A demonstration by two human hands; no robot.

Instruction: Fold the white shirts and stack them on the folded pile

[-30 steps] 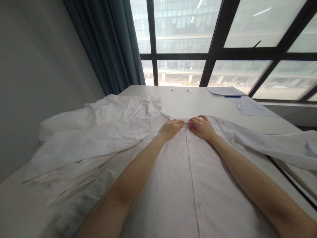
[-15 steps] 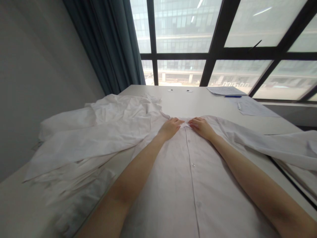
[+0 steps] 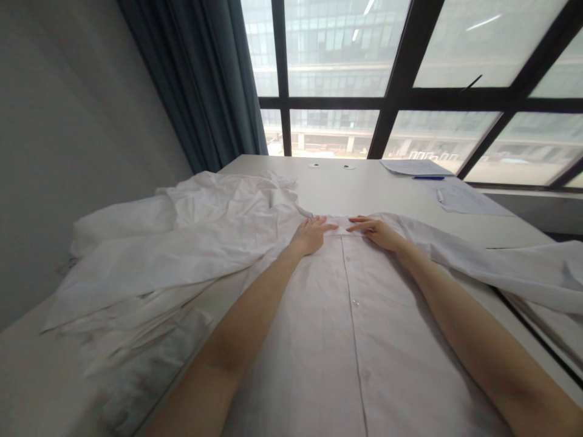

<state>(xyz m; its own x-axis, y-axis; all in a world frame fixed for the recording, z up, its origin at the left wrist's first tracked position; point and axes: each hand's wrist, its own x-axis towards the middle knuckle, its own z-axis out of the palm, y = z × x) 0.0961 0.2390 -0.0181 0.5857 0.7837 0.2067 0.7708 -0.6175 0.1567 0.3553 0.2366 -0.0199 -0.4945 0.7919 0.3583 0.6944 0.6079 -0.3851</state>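
Lightly placed: left hand (image 3: 311, 237) and right hand (image 3: 374, 233) on a white button-front shirt (image 3: 314, 358)

Item: both hands were released, neither clenched nor pinching. Each lay open and palm down, fingers extended, fingertips pointing inward toward the top of the placket (image 3: 345, 267). The hands stood just apart, with a narrow stretch of cloth between them. Set flat on either side of the button line, they seemed placed to keep the fabric smooth and level, though that is a judgement from their pose.

The shirt lay front up on a white table (image 3: 346, 191), its length running from the hands back toward the person, with small buttons (image 3: 354, 302) down the placket. Rumpled white cloth (image 3: 182, 243) was heaped to the left, and a long white fold (image 3: 510, 267) ran off to the right; whether these were the shirt's own sleeves could not be told.

Farther along the table were printed sheets (image 3: 416, 167), a blue pen (image 3: 428, 178) and a second sheet (image 3: 464, 199). A dark teal curtain (image 3: 195, 79) and a large window (image 3: 332, 54) stood beyond.
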